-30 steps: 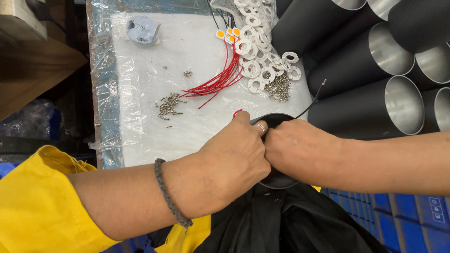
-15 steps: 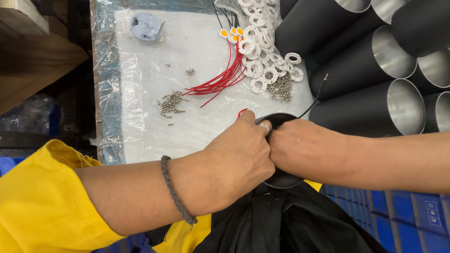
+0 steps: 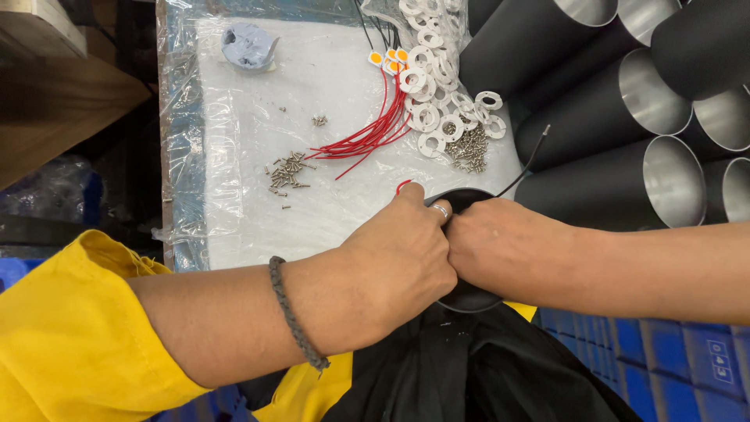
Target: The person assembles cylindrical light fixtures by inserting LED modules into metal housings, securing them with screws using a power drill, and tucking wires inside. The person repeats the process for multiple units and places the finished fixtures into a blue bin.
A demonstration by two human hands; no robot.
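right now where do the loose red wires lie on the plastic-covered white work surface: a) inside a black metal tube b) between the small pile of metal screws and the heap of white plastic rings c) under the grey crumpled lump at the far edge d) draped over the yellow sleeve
b: the loose red wires lie fanned out on the plastic-covered white work surface, with the small pile of metal screws on one side and the heap of white plastic rings on the other.

2 hands (image 3: 406,258); 1 bracelet (image 3: 293,312)

Clear plastic wrapping (image 3: 187,148): lying crinkled over the white work board (image 3: 328,211), covering its left edge. Blue crate (image 3: 687,359): sitting lower right of the board, bearing small embossed marking.
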